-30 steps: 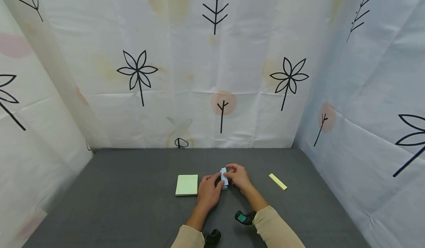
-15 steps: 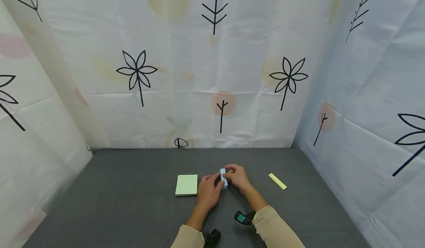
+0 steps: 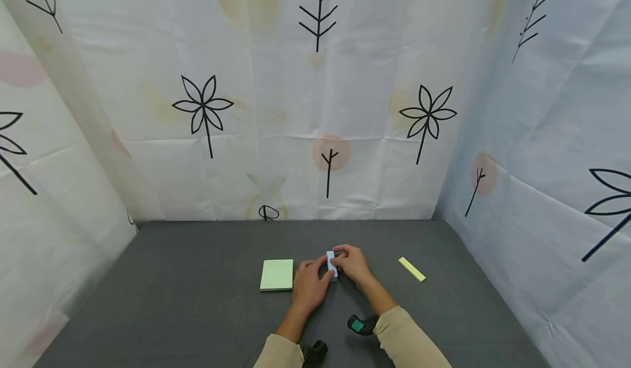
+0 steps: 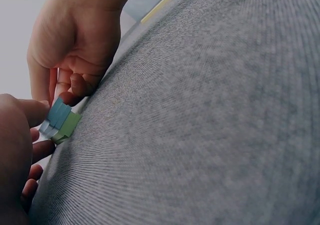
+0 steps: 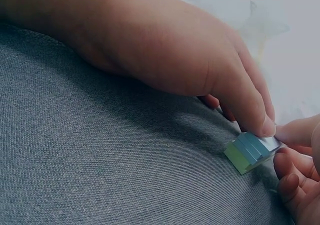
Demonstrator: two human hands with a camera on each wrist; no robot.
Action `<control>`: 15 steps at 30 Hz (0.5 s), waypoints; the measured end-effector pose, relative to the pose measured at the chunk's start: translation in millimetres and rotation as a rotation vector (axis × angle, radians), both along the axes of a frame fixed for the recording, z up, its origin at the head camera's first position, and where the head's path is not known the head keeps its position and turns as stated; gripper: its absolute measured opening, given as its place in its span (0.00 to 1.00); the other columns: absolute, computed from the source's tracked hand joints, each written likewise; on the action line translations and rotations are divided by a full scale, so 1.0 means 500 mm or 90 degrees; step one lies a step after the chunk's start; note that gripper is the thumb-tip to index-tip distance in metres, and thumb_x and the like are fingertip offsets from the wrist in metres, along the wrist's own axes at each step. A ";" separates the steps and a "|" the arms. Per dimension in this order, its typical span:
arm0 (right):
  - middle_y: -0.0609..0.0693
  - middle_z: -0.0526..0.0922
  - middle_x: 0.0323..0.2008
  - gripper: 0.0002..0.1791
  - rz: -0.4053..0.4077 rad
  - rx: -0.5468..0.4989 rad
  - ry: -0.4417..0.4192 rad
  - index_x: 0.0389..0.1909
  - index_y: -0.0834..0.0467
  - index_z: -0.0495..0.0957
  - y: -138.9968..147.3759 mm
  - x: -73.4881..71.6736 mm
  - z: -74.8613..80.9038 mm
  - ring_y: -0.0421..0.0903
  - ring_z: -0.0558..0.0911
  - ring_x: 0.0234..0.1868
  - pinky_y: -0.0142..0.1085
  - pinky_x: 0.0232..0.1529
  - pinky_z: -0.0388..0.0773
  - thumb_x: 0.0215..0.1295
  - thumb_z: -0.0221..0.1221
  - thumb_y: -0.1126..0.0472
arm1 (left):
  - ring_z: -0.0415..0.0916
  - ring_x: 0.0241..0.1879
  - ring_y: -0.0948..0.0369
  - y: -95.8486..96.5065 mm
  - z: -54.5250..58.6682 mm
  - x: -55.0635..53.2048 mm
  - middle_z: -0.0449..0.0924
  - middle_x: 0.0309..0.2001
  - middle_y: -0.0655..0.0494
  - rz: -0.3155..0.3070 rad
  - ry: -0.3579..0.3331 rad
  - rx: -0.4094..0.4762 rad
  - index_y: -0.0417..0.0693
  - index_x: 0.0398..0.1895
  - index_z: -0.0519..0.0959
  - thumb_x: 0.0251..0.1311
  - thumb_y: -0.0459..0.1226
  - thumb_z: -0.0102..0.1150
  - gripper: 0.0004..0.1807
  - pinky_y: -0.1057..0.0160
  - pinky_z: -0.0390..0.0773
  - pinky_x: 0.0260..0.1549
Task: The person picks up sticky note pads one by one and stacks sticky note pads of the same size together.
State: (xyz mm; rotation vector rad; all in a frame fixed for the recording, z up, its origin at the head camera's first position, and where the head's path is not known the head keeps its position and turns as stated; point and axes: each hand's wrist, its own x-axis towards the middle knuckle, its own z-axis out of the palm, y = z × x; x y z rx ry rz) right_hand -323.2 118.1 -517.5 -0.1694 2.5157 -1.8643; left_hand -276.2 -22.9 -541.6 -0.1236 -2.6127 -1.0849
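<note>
A small stack of narrow blue sticky note pads point(image 3: 332, 264) stands on the table between the two hands. In the left wrist view, the blue layers lie slightly stepped over a green pad point(image 4: 70, 125); the right wrist view shows the same green end point(image 5: 236, 157) under the blue. My left hand point(image 3: 309, 285) holds the stack from the left, thumb near its close end and index finger farther along. From the right, my right hand point(image 3: 354, 263) grips it, thumb on the top and index finger at the far end. Fingers hide part of its sides.
Just left of the left hand lies a square pale green sticky note pad point(image 3: 277, 275). A narrow yellow strip pad point(image 3: 412, 269) lies at an angle on the right. The grey cloth-covered table point(image 3: 187, 302) meets a patterned white curtain point(image 3: 276, 165) at the back.
The top blue pads have shifted slightly toward the near end and line up better with those beneath. Both hands keep nearly the same place and hold.
</note>
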 end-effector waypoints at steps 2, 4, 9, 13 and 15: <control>0.48 0.79 0.21 0.17 -0.002 -0.005 0.004 0.48 0.70 0.79 0.001 0.001 0.000 0.41 0.76 0.19 0.31 0.19 0.68 0.58 0.65 0.70 | 0.72 0.54 0.50 0.000 -0.001 0.000 0.78 0.52 0.48 0.001 -0.003 -0.001 0.54 0.59 0.79 0.62 0.48 0.62 0.23 0.45 0.71 0.51; 0.48 0.79 0.21 0.16 -0.012 -0.013 0.011 0.48 0.70 0.79 0.004 0.001 0.002 0.42 0.76 0.19 0.31 0.19 0.68 0.58 0.65 0.71 | 0.72 0.54 0.50 0.001 -0.001 -0.001 0.78 0.51 0.49 0.000 -0.003 0.001 0.54 0.59 0.79 0.62 0.48 0.62 0.23 0.46 0.71 0.50; 0.50 0.80 0.23 0.14 -0.052 0.016 0.063 0.45 0.70 0.81 0.022 0.003 0.010 0.42 0.75 0.21 0.34 0.23 0.71 0.58 0.65 0.71 | 0.72 0.54 0.51 0.002 -0.002 -0.001 0.79 0.51 0.50 0.004 0.001 0.004 0.55 0.59 0.79 0.61 0.48 0.63 0.23 0.46 0.71 0.50; 0.51 0.82 0.27 0.13 -0.079 0.065 0.110 0.44 0.68 0.82 0.047 0.005 0.014 0.43 0.76 0.24 0.35 0.25 0.73 0.57 0.66 0.69 | 0.72 0.54 0.51 0.002 -0.002 -0.001 0.78 0.52 0.49 0.008 0.003 0.003 0.55 0.59 0.79 0.60 0.48 0.64 0.23 0.46 0.71 0.51; 0.53 0.83 0.28 0.13 -0.082 0.083 0.138 0.44 0.68 0.82 0.061 0.006 0.015 0.44 0.78 0.27 0.36 0.26 0.74 0.56 0.67 0.70 | 0.72 0.54 0.50 0.001 -0.002 0.000 0.78 0.52 0.49 0.008 0.003 0.006 0.55 0.59 0.79 0.60 0.48 0.64 0.24 0.46 0.71 0.51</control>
